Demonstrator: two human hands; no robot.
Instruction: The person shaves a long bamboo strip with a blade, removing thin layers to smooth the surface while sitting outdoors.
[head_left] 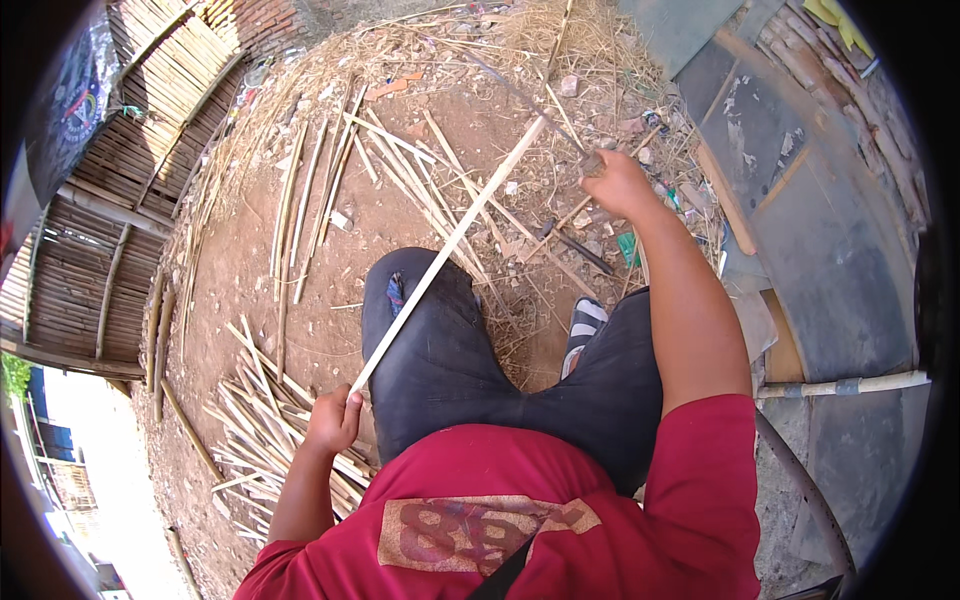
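Observation:
My left hand [334, 418] is closed around the near end of a long pale bamboo strip [452, 245]. The strip slants up to the right across my thigh in dark trousers. My right hand [617, 184] grips the handle of a long, dark-bladed knife [530, 105], which points to the far left. Its blade passes close to the strip's far end; I cannot tell whether they touch. Beside my left forearm lies a heap of split bamboo strips [275, 430].
More bamboo strips [318, 200] lie on the dirt ground [225, 270] ahead, among straw and debris. A dark stick-like tool [585, 252] lies near my sandalled foot [583, 325]. Dark panels [830, 260] stand at the right, a bamboo slat structure [90, 285] at the left.

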